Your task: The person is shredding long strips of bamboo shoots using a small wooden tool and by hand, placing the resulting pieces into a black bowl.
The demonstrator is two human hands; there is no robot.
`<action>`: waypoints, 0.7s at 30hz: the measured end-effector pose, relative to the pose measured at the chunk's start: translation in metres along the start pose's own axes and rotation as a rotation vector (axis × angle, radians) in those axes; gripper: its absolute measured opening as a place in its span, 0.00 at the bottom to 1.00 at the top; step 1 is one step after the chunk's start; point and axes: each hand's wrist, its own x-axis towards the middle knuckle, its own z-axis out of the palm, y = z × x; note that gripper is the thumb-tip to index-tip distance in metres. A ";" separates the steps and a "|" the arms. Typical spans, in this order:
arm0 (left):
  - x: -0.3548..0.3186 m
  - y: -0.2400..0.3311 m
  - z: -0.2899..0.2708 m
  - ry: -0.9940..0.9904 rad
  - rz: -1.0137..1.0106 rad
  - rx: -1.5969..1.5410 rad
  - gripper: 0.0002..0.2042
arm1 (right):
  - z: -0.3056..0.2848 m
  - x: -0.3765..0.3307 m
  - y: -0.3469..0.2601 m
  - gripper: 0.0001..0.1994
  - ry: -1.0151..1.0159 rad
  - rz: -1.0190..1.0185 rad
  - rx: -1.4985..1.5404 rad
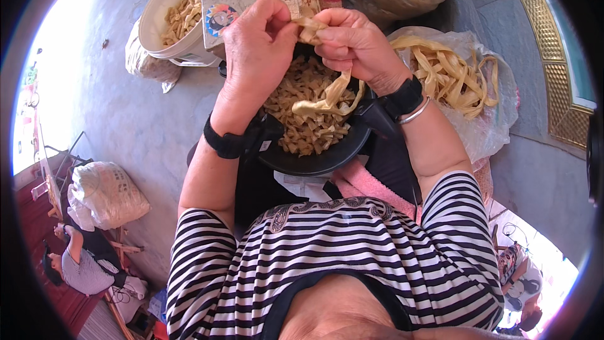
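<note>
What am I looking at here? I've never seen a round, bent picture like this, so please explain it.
There is no machine here. A person wears a wide fisheye camera on the head, looking down at their own two bare hands; that lens makes the round rim and bent edges. The striped shirt at the bottom is the wearer's own. The left hand and right hand together pinch a tan strip, which hangs into a black bowl on the lap, full of small tan knotted pieces. To the right, a plastic bag holds loose strips. Up left stands a white bucket with more pieces. Another person sits at lower left.
</note>
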 end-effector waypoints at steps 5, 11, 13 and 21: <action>-0.002 -0.004 0.000 -0.014 0.094 0.051 0.05 | 0.002 0.001 0.002 0.05 0.098 -0.034 0.007; -0.003 0.010 -0.009 -0.148 -0.008 0.004 0.09 | 0.006 0.001 0.002 0.09 0.183 -0.124 -0.356; 0.000 0.011 -0.010 -0.206 -0.047 0.047 0.10 | 0.004 0.001 0.004 0.10 0.177 -0.125 -0.441; 0.006 -0.003 -0.018 -0.454 -0.570 -0.789 0.06 | 0.024 0.002 0.004 0.14 0.326 -0.305 -0.668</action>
